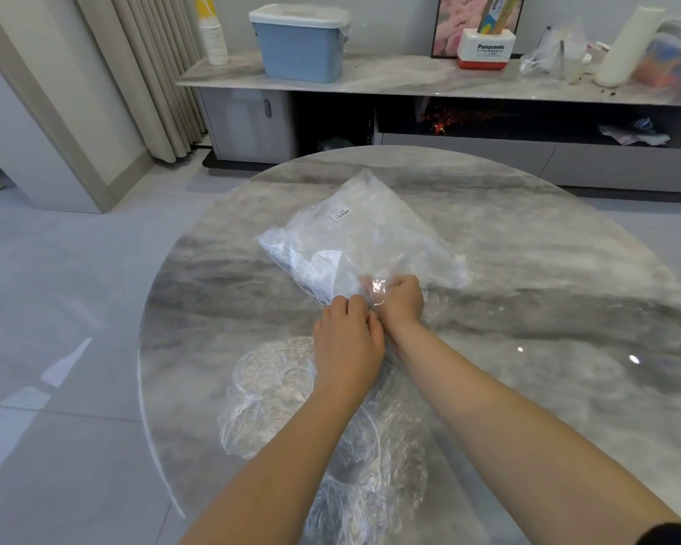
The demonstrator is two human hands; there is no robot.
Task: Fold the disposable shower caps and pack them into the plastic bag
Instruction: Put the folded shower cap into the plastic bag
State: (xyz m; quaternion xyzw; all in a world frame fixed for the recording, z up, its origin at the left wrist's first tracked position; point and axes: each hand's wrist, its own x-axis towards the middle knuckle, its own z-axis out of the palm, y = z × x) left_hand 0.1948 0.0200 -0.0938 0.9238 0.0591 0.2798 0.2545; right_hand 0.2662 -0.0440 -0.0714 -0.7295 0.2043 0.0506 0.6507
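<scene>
Pinching the near mouth of the clear, crinkly plastic bag [354, 238] on the round grey marble bench [547, 277], both hands [348, 340] [400, 298] grip flimsy, slippery film; transparent elastic-rimmed shower caps [276, 395] lie heaped beneath the forearms, feather-light, best gathered by their rims.
</scene>
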